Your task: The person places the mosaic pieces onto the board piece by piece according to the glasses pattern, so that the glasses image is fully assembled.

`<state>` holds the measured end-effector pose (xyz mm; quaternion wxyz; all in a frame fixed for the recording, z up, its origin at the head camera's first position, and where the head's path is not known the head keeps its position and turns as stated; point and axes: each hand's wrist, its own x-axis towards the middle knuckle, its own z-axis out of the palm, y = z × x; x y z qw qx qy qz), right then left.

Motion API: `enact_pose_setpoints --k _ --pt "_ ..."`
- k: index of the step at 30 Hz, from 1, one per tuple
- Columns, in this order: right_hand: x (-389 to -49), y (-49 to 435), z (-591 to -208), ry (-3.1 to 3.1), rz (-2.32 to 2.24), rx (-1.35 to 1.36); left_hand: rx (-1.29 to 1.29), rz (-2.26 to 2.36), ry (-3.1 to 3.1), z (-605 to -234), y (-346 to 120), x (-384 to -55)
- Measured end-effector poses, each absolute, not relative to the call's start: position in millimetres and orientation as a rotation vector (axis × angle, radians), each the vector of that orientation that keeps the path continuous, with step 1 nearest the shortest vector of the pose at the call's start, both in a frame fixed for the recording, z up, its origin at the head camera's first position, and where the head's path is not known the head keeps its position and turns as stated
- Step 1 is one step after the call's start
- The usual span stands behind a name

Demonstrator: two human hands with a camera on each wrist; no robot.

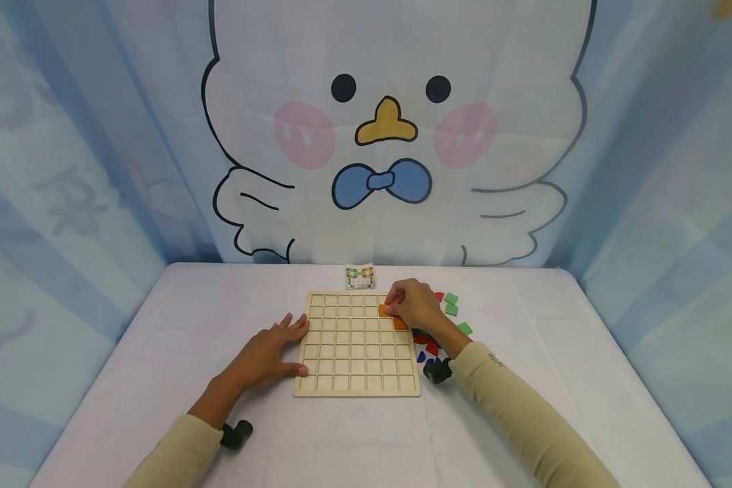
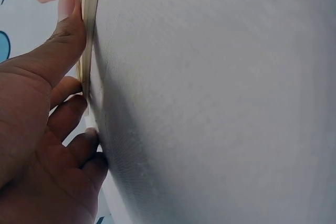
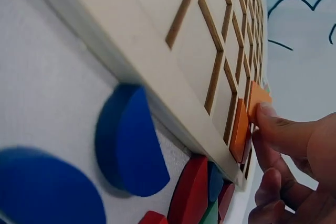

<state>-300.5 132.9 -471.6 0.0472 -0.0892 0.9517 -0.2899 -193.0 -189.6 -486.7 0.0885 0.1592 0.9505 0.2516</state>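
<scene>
A wooden grid board (image 1: 348,392) lies flat on the white table. At its upper right, my right hand (image 1: 416,305) pinches an orange square tile (image 3: 257,99) over a cell, thumb against its face. Diagonally nearer, a second orange square tile (image 3: 239,132) sits in the grid by the right edge. My left hand (image 1: 268,352) is spread along the board's left edge. Its thumb (image 2: 67,30) and fingertips touch the side of the board. The far fingers of the right hand are partly hidden in the head view.
Right of the board lie loose pieces: several green squares (image 1: 451,310), red pieces (image 3: 190,190) and blue half-rounds (image 3: 136,142), partly behind the right forearm. A small printed pattern card (image 1: 360,276) is just beyond the board's far edge. A curtain (image 1: 390,224) hangs behind the table.
</scene>
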Motion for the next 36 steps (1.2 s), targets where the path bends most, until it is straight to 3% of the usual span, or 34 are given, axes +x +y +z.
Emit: enact_pose_setpoints --k 10,26,36 --pt "-301 134 -469 2.896 -0.879 -0.326 0.468 0.741 2.839 -486 -190 -193" --pt "-301 186 -458 2.896 -0.908 -0.076 0.446 0.735 2.833 -486 -188 -193" --pt "-293 193 -466 2.819 -0.903 -0.151 0.444 0.731 2.835 -484 -188 -192"
